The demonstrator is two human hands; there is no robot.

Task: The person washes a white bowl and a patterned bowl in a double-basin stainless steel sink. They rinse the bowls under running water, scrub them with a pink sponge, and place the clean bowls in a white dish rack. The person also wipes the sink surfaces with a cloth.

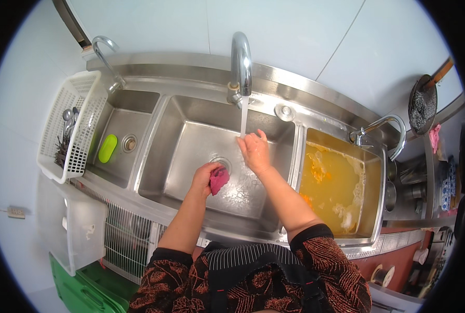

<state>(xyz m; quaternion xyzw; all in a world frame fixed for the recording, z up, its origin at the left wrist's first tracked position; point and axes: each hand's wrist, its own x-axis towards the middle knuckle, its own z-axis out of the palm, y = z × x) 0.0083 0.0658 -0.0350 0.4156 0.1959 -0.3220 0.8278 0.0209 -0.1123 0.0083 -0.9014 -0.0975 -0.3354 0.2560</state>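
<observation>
Over the middle stainless steel sink basin [201, 144], my left hand [204, 178] grips a crumpled dark pink cloth [219, 180]. The basin's drain [221, 161] lies just behind the cloth. My right hand [256, 152] is at the lower end of a stream of water [244, 117] that falls from the chrome faucet [241, 62]. Its fingers are partly curled and wet, and one is raised; I see nothing held, though the palm is hidden. Water drops lie on the basin floor.
The right basin [377, 195] holds cloudy yellow water with orange pieces and foam. A green oval object [108, 148] lies in the left basin. Beside it stands a white perforated basket [88, 117] with utensils. A metal drain strainer [285, 112] sits behind the middle basin.
</observation>
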